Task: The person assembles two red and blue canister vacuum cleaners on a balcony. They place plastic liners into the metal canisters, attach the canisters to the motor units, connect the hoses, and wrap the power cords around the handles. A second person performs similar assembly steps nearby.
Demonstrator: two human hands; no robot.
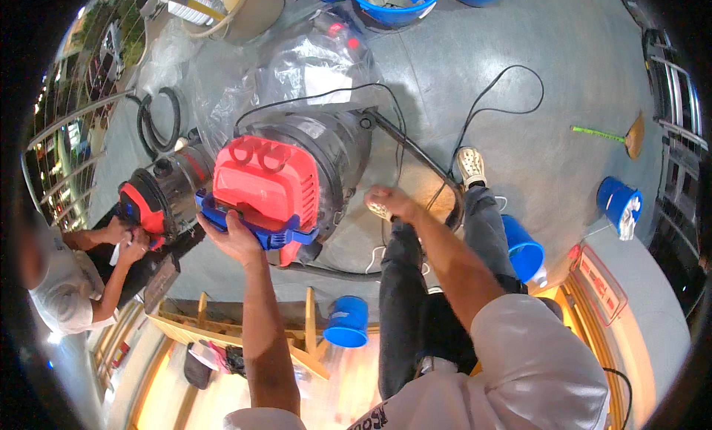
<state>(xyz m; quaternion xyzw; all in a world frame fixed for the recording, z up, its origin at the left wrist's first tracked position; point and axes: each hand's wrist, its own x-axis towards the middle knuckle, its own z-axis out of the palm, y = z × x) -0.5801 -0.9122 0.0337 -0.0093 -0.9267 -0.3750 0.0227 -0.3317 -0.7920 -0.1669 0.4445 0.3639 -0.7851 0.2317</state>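
Note:
A large wet-and-dry vacuum cleaner with a red top (267,179) and a dark drum (348,144) stands tilted in front of me. My left hand (236,239) is closed around its blue handle (278,236). My right hand (397,204) is curled shut above my shoe, apart from the drum; whatever its fingers may hold is hidden. A thin black power cord (326,96) loops over the drum and drops close to that hand. Behind the hand, a black tube (415,150) slants from the drum toward my feet.
At left, another person (70,282) grips a smaller red and black vacuum (148,207). Clear plastic wrapping (297,67) lies beyond the drum. Blue buckets (346,322) stand around, and a green-handled brush (601,133) lies at right. Wooden framing (245,333) crosses near the front.

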